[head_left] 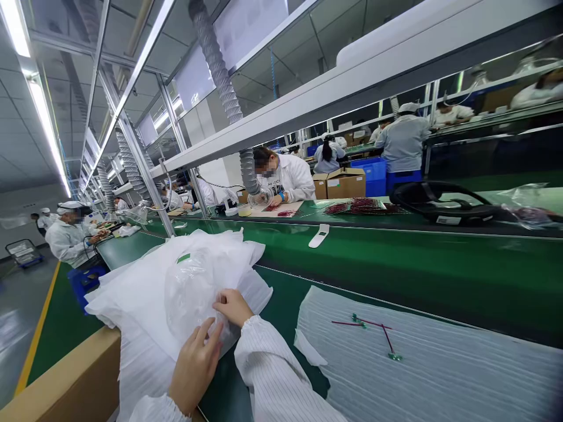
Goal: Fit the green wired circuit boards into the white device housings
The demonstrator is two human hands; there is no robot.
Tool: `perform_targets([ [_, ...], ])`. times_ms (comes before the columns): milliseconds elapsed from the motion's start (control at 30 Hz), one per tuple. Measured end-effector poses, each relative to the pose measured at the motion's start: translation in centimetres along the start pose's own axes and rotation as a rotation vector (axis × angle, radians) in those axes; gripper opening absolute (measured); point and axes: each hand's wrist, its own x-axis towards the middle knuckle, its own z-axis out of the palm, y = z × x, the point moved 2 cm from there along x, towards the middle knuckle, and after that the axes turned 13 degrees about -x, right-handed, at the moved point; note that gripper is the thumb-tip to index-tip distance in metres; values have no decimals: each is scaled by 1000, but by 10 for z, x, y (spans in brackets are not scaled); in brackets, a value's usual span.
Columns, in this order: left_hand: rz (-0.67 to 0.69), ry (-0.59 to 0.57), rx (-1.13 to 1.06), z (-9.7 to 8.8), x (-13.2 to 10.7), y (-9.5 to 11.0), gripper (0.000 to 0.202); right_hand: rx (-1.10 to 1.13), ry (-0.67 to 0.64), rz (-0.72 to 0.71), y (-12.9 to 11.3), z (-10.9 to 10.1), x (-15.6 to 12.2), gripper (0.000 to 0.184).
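A clear plastic bag (187,287) with a small green mark lies on a stack of white foam sheets (136,316). My right hand (235,306) is at the bag's right side, thumb and fingertips pinched together on its edge. Just below, my left hand (196,364) has its fingers apart, with the fingertips at the bag's lower edge. To the right, a few small green parts with dark red wires (387,340) rest on a spread foam sheet (431,363).
A cardboard box (70,381) stands at the lower left. Beyond the green bench runs a green conveyor belt (396,258) carrying a white bracket-like piece (319,235). A co-worker (292,176) bends over red parts across the belt. A metal post (153,187) rises behind the foam stack.
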Motion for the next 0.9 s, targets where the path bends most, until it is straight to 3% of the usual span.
perform_targets([
  [133, -279, 26, -355, -2, 11, -7, 47, -39, 18, 12, -1, 0, -1, 23],
  [267, -468, 152, -512, -16, 25, -18, 22, -70, 25, 26, -2, 0, -3, 12],
  [367, -643, 265, -687, -22, 39, -25, 24, -113, 59, 47, -9, 1, -6, 13],
  [500, -681, 379, -914, -27, 59, -15, 34, -166, 48, 22, -24, -1, -8, 19],
  [567, -677, 420, -977, -29, 59, -5, 42, -190, -18, 7, -28, -15, -9, 21],
  [700, -743, 415, -1087, -31, 32, 9, 37, -264, -84, 24, -37, -81, -26, 34],
  [767, -816, 368, -1145, -34, 7, 10, 37, -289, -15, 3, -52, -113, -43, 21],
  [833, -862, 287, -1157, -40, -20, 8, 41, -288, 49, -45, -77, -120, -62, 14],
  [900, -818, 278, -1034, -51, -46, 2, 47, -199, 64, -141, -109, -98, -80, 19],
])
